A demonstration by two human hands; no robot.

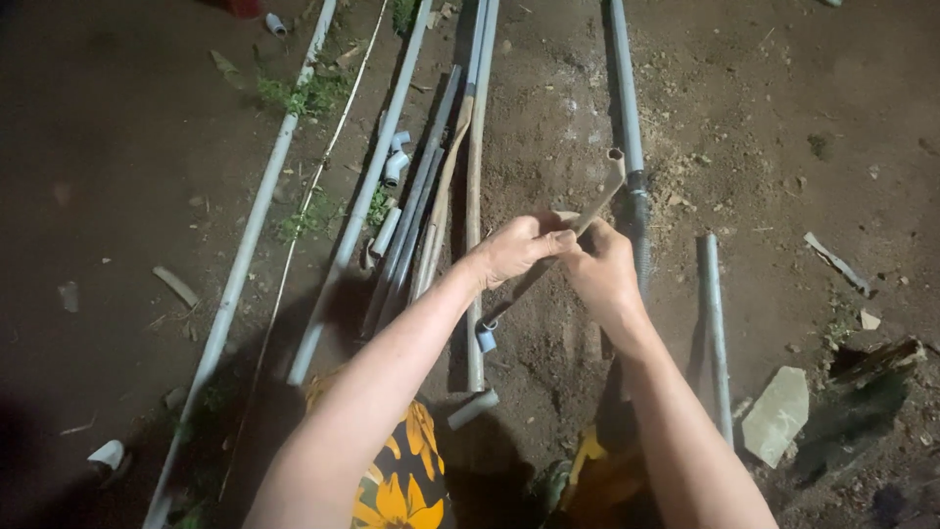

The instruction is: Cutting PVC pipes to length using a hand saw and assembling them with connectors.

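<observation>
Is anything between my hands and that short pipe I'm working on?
Nothing visible. The left hand and right hand already grip the short pipe, held above the dirt ground.

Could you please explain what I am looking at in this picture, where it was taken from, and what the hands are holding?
There is no machine here. The single picture comes from a camera worn on a person's head, looking down at their own two bare hands above bare brown soil in dim light. The left hand and the right hand meet around a short, dirty grey plastic pipe held slantwise, its open end pointing up and away; its lower end carries a small blue-grey fitting. On the ground lie several long grey plastic pipes running away from the person, one short grey pipe on the right, a flat pale stone, and small white pipe offcuts.
</observation>
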